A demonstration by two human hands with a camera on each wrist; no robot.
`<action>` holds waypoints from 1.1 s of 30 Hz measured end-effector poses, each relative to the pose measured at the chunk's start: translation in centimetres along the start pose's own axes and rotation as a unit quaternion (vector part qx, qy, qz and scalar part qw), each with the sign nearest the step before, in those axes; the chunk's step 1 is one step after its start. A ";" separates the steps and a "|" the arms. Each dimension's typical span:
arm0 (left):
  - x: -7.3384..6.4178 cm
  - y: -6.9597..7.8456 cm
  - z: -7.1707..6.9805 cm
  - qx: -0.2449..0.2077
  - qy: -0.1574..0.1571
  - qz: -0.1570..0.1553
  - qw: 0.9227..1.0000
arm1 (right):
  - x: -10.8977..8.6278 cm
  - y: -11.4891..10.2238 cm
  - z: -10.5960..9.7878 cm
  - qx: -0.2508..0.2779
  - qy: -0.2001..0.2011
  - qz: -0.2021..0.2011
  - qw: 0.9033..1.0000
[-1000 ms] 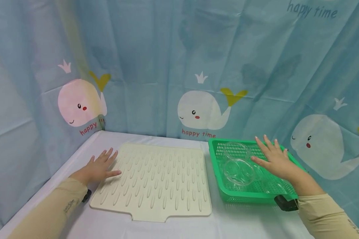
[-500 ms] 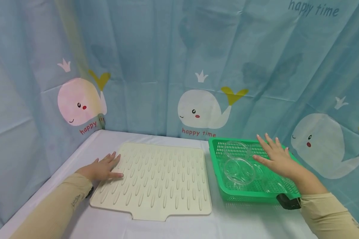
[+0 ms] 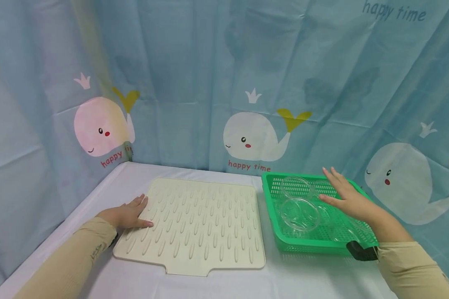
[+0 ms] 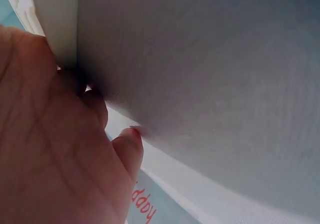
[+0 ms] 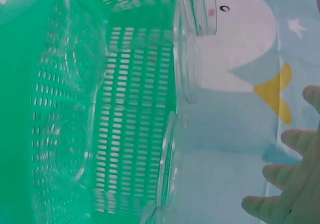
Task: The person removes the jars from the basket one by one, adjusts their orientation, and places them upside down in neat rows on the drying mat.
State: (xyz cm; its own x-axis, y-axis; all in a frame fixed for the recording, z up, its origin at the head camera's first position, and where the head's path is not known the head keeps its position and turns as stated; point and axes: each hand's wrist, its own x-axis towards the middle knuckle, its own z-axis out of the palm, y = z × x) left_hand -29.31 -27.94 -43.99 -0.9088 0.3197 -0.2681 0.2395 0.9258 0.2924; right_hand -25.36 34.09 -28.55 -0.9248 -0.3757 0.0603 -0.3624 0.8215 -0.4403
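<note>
A cream drainage mat (image 3: pixel 205 224) with raised oval ribs and a spout at its front edge lies flat on the white table. My left hand (image 3: pixel 125 215) touches its left edge, thumb and fingertips over the border. In the left wrist view, the palm (image 4: pixel 45 134) is beside the mat's side (image 4: pixel 60 23), with two fingers down near the tablecloth. Right of the mat stands a green slotted basket (image 3: pixel 303 245) holding several clear jars (image 3: pixel 300 214). My right hand (image 3: pixel 353 203) hovers over the basket's right part, fingers extended, holding nothing. The right wrist view shows jar rims (image 5: pixel 167 159) and spread fingers (image 5: pixel 262 206).
A blue curtain (image 3: pixel 187 83) printed with whales hangs behind and beside the table. White tablecloth (image 3: pixel 224 286) shows in front of the mat and basket, and a narrow strip lies between them.
My left hand has moved slightly right and down onto the mat's left edge, its fingers drawing closer together. The right hand has shifted a little right, its fingers less spread in the head view.
</note>
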 end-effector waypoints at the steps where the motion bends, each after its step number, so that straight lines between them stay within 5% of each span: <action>1: 0.0 0.0 0.1 0.001 0.001 -0.001 1.000 | 0.0 0.1 0.0 0.004 0.000 -0.002 1.000; 18: 0.3 0.1 0.4 0.005 0.012 -0.006 1.000 | 0.3 0.6 1.1 0.152 -0.070 -0.092 0.982; 33: 0.4 -0.2 0.7 0.005 0.012 -0.012 1.000 | 0.6 1.0 2.3 0.181 -0.140 -0.126 0.965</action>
State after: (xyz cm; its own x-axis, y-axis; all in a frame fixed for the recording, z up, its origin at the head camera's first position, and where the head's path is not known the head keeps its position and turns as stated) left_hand -29.44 -27.87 -44.78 -0.9223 0.2930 -0.2519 0.2217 0.9352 0.2763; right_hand -26.02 33.70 -31.04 -0.7262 -0.6873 -0.0154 -0.4610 0.5034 -0.7308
